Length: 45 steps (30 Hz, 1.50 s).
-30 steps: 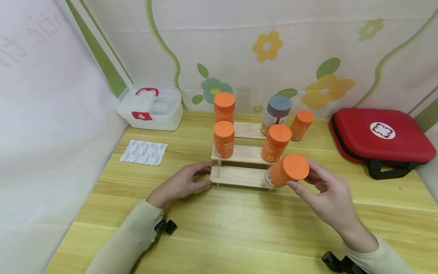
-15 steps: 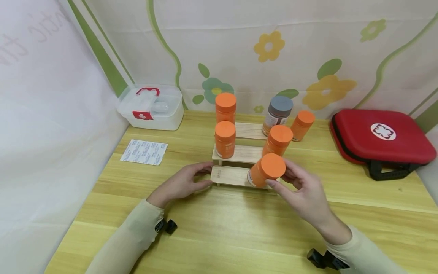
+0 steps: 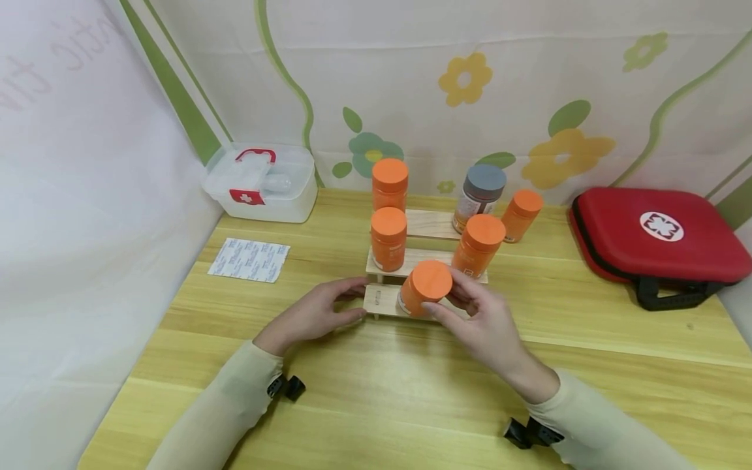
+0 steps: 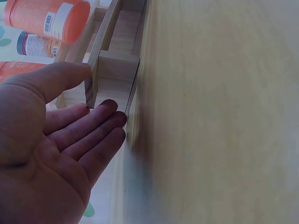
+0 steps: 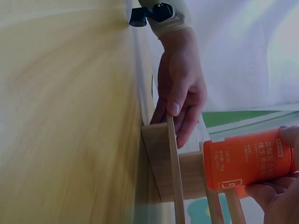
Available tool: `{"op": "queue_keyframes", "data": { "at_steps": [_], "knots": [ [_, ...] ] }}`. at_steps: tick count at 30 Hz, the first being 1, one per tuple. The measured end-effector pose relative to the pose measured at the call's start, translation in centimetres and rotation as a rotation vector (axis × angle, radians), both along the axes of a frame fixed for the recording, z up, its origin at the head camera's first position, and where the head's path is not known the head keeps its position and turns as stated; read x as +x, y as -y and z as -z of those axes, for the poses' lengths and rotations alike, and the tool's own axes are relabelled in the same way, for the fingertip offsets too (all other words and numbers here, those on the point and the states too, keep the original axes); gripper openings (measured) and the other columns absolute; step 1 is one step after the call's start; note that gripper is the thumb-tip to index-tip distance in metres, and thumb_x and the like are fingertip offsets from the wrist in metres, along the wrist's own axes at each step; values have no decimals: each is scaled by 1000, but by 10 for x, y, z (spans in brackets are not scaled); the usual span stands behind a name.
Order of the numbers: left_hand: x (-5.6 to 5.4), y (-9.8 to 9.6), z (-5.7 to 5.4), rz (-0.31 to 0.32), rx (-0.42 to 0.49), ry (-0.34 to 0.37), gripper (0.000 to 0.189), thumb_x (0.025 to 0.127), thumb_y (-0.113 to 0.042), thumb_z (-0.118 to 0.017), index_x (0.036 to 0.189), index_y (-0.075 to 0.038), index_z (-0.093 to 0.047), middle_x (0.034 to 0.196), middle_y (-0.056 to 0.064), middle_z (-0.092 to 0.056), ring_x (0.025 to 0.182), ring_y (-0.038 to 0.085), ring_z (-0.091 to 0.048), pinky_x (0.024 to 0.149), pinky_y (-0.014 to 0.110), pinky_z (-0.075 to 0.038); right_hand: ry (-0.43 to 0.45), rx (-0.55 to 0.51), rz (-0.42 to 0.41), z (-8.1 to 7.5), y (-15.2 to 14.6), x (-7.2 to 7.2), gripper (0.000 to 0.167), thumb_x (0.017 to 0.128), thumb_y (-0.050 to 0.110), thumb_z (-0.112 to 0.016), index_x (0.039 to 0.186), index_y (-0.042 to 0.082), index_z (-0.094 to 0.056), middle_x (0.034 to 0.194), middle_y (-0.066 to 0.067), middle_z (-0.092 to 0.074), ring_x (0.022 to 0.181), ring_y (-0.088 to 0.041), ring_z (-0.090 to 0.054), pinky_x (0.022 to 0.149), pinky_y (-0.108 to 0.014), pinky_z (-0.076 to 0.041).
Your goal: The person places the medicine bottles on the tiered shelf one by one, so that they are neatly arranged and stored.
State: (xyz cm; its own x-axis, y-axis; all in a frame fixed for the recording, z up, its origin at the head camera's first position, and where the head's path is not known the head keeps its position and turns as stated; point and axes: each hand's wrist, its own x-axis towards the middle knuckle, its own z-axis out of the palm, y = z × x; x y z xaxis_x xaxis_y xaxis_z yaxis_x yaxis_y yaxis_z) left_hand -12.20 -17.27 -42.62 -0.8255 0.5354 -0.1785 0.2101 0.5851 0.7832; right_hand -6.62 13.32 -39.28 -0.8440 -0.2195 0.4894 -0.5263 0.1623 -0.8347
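Observation:
My right hand (image 3: 484, 320) grips an orange vitamin bottle (image 3: 420, 294) between thumb and fingers, tilted close over the lowest step of a three-step wooden riser (image 3: 384, 300). In the right wrist view a gap shows between the bottle's base (image 5: 210, 165) and the front board (image 5: 175, 172). My left hand (image 3: 314, 313) holds the left end of that lowest step, thumb on its front edge and fingers behind; the left wrist view shows the thumb and index fingertips at the board end (image 4: 91, 88). Two orange bottles stand on the middle step; an orange one and a grey-lidded bottle (image 3: 478, 196) are behind.
A smaller orange bottle (image 3: 521, 215) stands right of the riser. Further right lies a red first-aid case (image 3: 660, 235) with a black handle. At the left are a clear first-aid box (image 3: 264, 186) and a white printed blister sheet (image 3: 249, 260). A patterned curtain (image 3: 411, 98) hangs behind.
My right hand has carried the orange bottle leftward along the lowest step, from its right end to about its middle. My left hand has stayed at the riser's left end.

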Motion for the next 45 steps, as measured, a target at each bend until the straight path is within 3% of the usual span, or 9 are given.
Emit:
{"op": "queue_keyframes", "data": {
  "at_steps": [12, 24, 33, 45],
  "knots": [
    [-1, -1, -1, 16, 20, -8, 63, 104, -25, -74, 161, -13, -51, 143, 0, -71, 141, 23, -62, 124, 50, -46, 60, 27, -14, 6, 26, -7, 63, 90, -8, -82, 149, -4, -60, 141, -23, -71, 129, -7, -68, 102, -24, -60],
    [-1, 0, -1, 19, 23, 0, 64, 104, -26, -74, 161, -12, -50, 144, 1, -70, 141, 23, -62, 124, 50, -47, 107, 61, 37, 11, 39, -11, 62, 91, 0, -85, 148, -3, -62, 143, -21, -70, 130, -33, -69, 102, -30, -60],
    [-1, 1, 0, 28, 35, 8, 65, 104, -26, -74, 163, -15, -49, 148, 2, -68, 141, 23, -62, 124, 51, -47, 158, 134, 59, 10, 41, -12, 62, 92, 3, -84, 149, -5, -61, 144, -24, -67, 130, -39, -70, 99, -43, -62],
    [-1, 1, -1, 19, 18, 9, 64, 104, -27, -74, 162, -14, -50, 148, 3, -68, 141, 24, -62, 124, 51, -46, 168, 128, 53, 17, 47, -12, 60, 92, -2, -83, 147, -7, -61, 143, -25, -67, 129, -38, -70, 97, -41, -62]
  ]
}}
